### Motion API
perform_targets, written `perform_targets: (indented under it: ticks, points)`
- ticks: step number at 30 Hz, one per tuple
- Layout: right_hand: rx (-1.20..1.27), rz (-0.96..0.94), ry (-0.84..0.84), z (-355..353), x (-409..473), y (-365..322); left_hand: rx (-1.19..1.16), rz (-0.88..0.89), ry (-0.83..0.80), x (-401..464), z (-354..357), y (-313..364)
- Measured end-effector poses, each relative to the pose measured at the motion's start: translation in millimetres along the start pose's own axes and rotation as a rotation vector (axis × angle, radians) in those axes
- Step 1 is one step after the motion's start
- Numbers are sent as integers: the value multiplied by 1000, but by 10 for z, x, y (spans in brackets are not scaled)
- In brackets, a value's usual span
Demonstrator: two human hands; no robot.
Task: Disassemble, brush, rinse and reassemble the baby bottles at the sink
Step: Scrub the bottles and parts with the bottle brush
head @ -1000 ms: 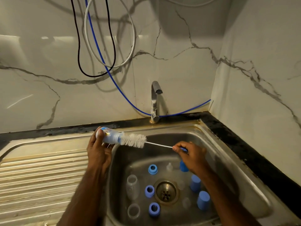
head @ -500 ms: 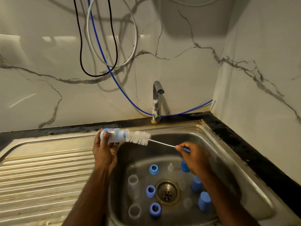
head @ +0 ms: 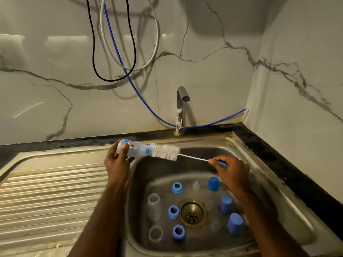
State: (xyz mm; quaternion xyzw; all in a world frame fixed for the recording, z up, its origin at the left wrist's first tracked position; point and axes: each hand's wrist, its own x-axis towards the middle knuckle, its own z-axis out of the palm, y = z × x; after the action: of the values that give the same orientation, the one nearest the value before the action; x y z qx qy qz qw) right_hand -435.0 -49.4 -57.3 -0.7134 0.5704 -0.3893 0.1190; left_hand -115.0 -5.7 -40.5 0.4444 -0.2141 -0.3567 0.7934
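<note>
Left hand [head: 118,165] grips a clear plastic baby bottle [head: 132,148] lying sideways above the sink's 10 o'clock corner, thumb pressed over its printed label. Right hand [head: 232,170] pinches the blue handle of a bottle brush [head: 166,152], fingers curled round it; a thin twisted-wire stem runs to white, fuzzy bristles, mostly outside the bottle's mouth. Below, the stainless steel sink [head: 274,191] holds parts around a round perforated drain [head: 192,213]: 3 blue ring collars [head: 173,212] toward 9 o'clock, 3 smooth blue caps [head: 234,223] toward 3 o'clock, 2 clear bottles [head: 153,205] farther left. A chrome faucet [head: 181,110] stands at 12 o'clock.
</note>
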Motion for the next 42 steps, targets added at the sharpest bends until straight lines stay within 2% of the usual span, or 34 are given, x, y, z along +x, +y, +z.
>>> perform_targets:
  ticks: [3,7,11,13,17,21,24,27,31,34,36,42]
  points:
    - [2,-15,-52,70,2,-19,-2,-79,-23,-32,3,19]
    - [197,30,-19,-32,45,112,4,-77,-47,25,-93,108]
    - [283,-6,-106,20,3,25,95,-215,-123,42,-101,142]
    - [326,-6,-93,25,9,45,113,-215,-161,57,-136,192]
    - [421,42,-83,34,39,102,14,-210,-130,68,-201,291]
    - [424,25,-118,97,16,53,-21,-193,-191,26,-140,238]
    - [499,65,-88,26,54,129,-142,-155,-161,93,-206,275]
    - [501,48,-183,114,-1,15,-252,-192,-186,74,-179,226]
    - [610,106,-158,71,32,29,-342,-206,-211,94,-127,196]
    - [595,153,-202,73,34,72,-332,-142,-240,97,-144,194]
    - [557,132,-242,151,-8,26,-318,-177,-244,25,-95,183]
    - [514,61,-141,83,23,66,-66,-234,-81,35,-90,175]
